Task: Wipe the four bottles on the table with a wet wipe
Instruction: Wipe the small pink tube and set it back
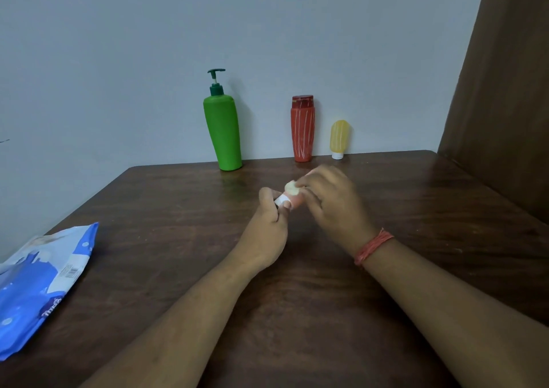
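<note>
Our left hand (271,209) pinches the small pink bottle (292,201) by its white cap; our right hand (328,202), fingers curled, presses a folded wipe (292,188) onto it.

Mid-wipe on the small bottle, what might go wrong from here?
The left hand pinches only the white cap end of the small pink bottle, so rubbing by the right hand with the folded wet wipe may twist it loose. The blur hides how firm the grip is.

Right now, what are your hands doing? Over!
Left hand grips small pink bottle by white cap. Right hand rubs folded wipe on it. Three bottles stand untouched by wall. Nothing blocking.
</note>
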Demonstrator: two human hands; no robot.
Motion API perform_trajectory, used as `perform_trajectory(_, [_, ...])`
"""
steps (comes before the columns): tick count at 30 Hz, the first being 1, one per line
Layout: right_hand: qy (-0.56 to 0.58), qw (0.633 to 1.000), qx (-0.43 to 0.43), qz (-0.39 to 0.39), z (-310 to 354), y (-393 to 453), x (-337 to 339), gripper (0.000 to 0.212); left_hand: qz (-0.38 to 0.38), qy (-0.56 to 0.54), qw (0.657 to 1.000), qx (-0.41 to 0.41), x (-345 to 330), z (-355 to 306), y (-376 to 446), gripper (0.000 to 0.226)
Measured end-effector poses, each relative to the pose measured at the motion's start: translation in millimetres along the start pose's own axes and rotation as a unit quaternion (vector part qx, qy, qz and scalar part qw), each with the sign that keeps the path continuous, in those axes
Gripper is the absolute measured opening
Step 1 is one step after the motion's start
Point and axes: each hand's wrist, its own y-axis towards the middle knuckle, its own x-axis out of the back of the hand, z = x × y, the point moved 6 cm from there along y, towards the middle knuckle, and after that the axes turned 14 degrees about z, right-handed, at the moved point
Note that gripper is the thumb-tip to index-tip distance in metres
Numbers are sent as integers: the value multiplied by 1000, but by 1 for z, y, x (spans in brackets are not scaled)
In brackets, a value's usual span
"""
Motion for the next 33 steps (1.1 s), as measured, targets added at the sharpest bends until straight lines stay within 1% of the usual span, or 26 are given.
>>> perform_trajectory(3, [19,989,-141,-29,-38,-9,15,15,8,100,995,-15,-1,-6,-2,13])
perform_trajectory(4, [29,984,-173,-33,-46,-12,17,16,6,125,992,-23,-1,-8,-2,15])
perform_trajectory(5, [37,982,-183,-35,-48,-13,18,16,1,147,989,-28,-1,-8,-2,17])
perform_trajectory(6, [43,984,-172,-33,-44,-13,17,16,-7,167,985,-33,-1,-9,-2,18])
perform_trajectory(8, [45,994,-98,-5,-22,-8,11,15,-24,189,981,-48,2,-9,-3,17])
perform_trajectory(10, [15,998,-17,52,3,-5,-3,15,-28,207,975,-75,4,-11,-4,16])
perform_trajectory(11, [-1,997,-1,79,10,-4,-8,15,-28,219,971,-87,4,-12,-4,18])
perform_trajectory(12, [-13,996,-1,91,10,-4,-10,14,-29,230,968,-99,4,-14,-4,19])
perform_trajectory(13, [-16,996,-12,84,3,-3,-9,13,-33,238,965,-108,4,-15,-4,20])
perform_trajectory(14, [-13,997,-34,67,-8,-3,-6,13,-39,243,963,-113,4,-17,-5,22])
perform_trajectory(17, [18,988,-144,42,-43,-10,7,13,-45,259,960,-98,4,-21,-7,28])
perform_trajectory(18, [32,988,-147,34,-44,-11,9,13,-48,261,959,-98,4,-22,-8,29])
perform_trajectory(20, [45,994,-90,35,-22,-8,10,13,-56,256,959,-106,5,-22,-8,27])
perform_trajectory(22, [26,997,-16,66,3,-5,0,12,-59,246,960,-119,9,-21,-9,24])
perform_trajectory(23, [12,997,-4,71,5,-4,-3,12,-61,243,961,-121,11,-21,-8,24])
perform_trajectory(24, [6,998,-15,62,0,-3,-2,12,-66,238,962,-118,12,-21,-8,26])
perform_trajectory(25, [7,998,-47,45,-12,-3,2,13,-70,235,963,-112,13,-21,-9,27])
perform_trajectory(27, [27,990,-139,22,-37,-9,12,17,-75,236,964,-99,13,-24,-10,30])
perform_trajectory(28, [37,985,-169,11,-46,-12,16,18,-74,238,964,-95,12,-26,-10,31])
perform_trajectory(29, [47,983,-178,-3,-47,-14,18,18,-75,238,964,-95,11,-26,-10,31])
perform_trajectory(30, [55,985,-164,-12,-41,-14,18,17,-77,235,964,-99,11,-26,-10,30])
perform_trajectory(31, [63,989,-132,-12,-29,-12,16,15,-82,228,964,-107,12,-26,-10,28])
perform_trajectory(33, [62,996,-51,25,2,-7,5,13,-86,220,963,-128,14,-24,-9,24])
